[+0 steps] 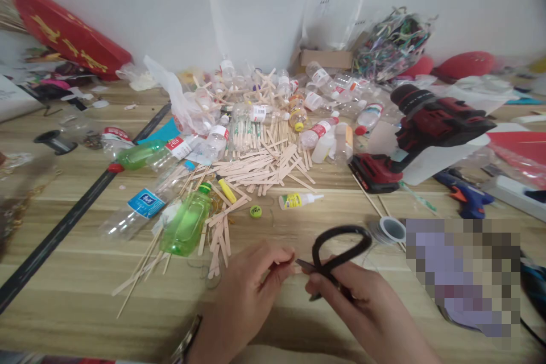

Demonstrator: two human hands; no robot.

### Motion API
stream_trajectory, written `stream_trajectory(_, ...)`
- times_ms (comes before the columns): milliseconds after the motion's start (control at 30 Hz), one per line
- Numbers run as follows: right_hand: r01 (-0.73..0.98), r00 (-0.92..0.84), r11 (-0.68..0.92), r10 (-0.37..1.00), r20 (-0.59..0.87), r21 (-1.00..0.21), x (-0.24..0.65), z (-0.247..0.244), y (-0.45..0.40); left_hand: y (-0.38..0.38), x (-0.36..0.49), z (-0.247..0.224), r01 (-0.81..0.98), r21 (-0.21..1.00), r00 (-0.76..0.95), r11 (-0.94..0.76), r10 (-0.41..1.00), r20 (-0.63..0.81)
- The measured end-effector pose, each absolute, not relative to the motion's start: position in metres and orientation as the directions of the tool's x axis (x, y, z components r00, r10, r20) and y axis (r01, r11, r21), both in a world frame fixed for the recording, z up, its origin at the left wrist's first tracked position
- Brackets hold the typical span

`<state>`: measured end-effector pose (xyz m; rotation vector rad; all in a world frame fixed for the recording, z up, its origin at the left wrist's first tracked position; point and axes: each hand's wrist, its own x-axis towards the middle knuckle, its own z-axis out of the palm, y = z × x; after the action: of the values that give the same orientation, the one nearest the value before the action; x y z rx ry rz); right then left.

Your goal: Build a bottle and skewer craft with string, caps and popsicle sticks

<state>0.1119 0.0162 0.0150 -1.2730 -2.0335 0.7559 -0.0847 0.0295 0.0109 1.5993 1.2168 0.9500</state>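
Near the table's front edge, my right hand grips a pair of scissors with black loop handles. Their short metal tip points left, toward my left hand. The left thumb and forefinger are pinched together close to that tip; what lies between them is too small to make out. A pale sliver, perhaps part of a wooden stick, shows between the two hands. Just beyond them lie a small glue bottle with a yellow label and a round green cap. A spool of thin grey wire is to the right.
Popsicle sticks lie heaped mid-table, with plastic bottles piled behind. A green bottle lies left of my hands. On the right are a red cordless drill and a blue glue gun. A black bar crosses the left side.
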Motion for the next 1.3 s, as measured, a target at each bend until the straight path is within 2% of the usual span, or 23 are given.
stream_trajectory(67,0.575,-0.360,0.387,0.911,0.202,-0.721,0.112,0.017,0.017,0.031,-0.085,0.012,0.302,0.945,0.230,-0.125,0.972,0.055)
stream_trajectory(100,0.605,-0.374,0.448,0.890,0.262,-0.658,0.112,0.017,0.018,0.032,-0.085,0.013,0.276,0.959,0.235,-0.060,0.972,-0.007)
stream_trajectory(167,0.685,-0.435,0.595,0.797,0.420,-0.420,0.114,0.017,0.019,0.035,-0.084,0.015,0.181,0.975,0.259,0.129,0.950,-0.174)
stream_trajectory(233,0.730,-0.512,0.662,0.695,0.505,-0.170,0.115,0.016,0.020,0.038,-0.083,0.017,0.070,0.954,0.298,0.290,0.907,-0.298)
stream_trajectory(267,0.738,-0.536,0.668,0.666,0.519,-0.095,0.116,0.015,0.021,0.039,-0.083,0.018,0.023,0.942,0.315,0.335,0.892,-0.325)
stream_trajectory(300,0.740,-0.537,0.669,0.650,0.537,-0.070,0.116,0.014,0.021,0.040,-0.084,0.018,-0.007,0.934,0.324,0.356,0.885,-0.335)
stream_trajectory(367,0.709,-0.521,0.681,0.680,0.515,-0.182,0.116,0.013,0.023,0.039,-0.085,0.019,0.013,0.942,0.328,0.334,0.889,-0.320)
stream_trajectory(500,0.599,-0.438,0.534,0.842,0.314,-0.596,0.113,0.014,0.025,0.036,-0.091,0.018,0.224,0.971,0.323,0.088,0.933,-0.159)
stream_trajectory(600,0.564,-0.401,0.385,0.901,0.165,-0.731,0.109,0.016,0.025,0.035,-0.097,0.015,0.304,0.952,0.343,-0.041,0.937,-0.069)
stream_trajectory(700,0.565,-0.395,0.244,0.919,0.002,-0.788,0.106,0.015,0.025,0.035,-0.100,0.012,0.338,0.937,0.343,-0.092,0.939,-0.031)
stream_trajectory(767,0.575,-0.398,0.287,0.916,0.044,-0.766,0.105,0.012,0.027,0.037,-0.101,0.011,0.324,0.945,0.321,-0.045,0.945,-0.065)
stream_trajectory(833,0.604,-0.442,0.468,0.870,0.217,-0.645,0.104,0.008,0.030,0.039,-0.100,0.010,0.239,0.966,0.305,0.100,0.937,-0.172)
stream_trajectory(900,0.657,-0.510,0.641,0.765,0.394,-0.397,0.102,0.005,0.033,0.042,-0.101,0.008,0.103,0.955,0.313,0.279,0.902,-0.298)
stream_trajectory(967,0.696,-0.576,0.704,0.667,0.474,-0.144,0.098,0.003,0.039,0.046,-0.102,0.005,-0.010,0.916,0.328,0.402,0.866,-0.377)
stream_trajectory(1033,0.706,-0.605,0.708,0.613,0.507,-0.014,0.093,0.000,0.045,0.050,-0.104,0.003,-0.065,0.885,0.319,0.461,0.850,-0.419)
stream_trajectory(1167,0.693,-0.618,0.721,0.585,0.526,0.013,0.088,-0.011,0.063,0.059,-0.109,-0.001,-0.080,0.893,0.277,0.443,0.870,-0.407)
stream_trajectory(1300,0.693,-0.588,0.721,0.561,0.583,0.005,0.089,-0.029,0.076,0.067,-0.111,-0.008,-0.020,0.921,0.276,0.389,0.888,-0.368)
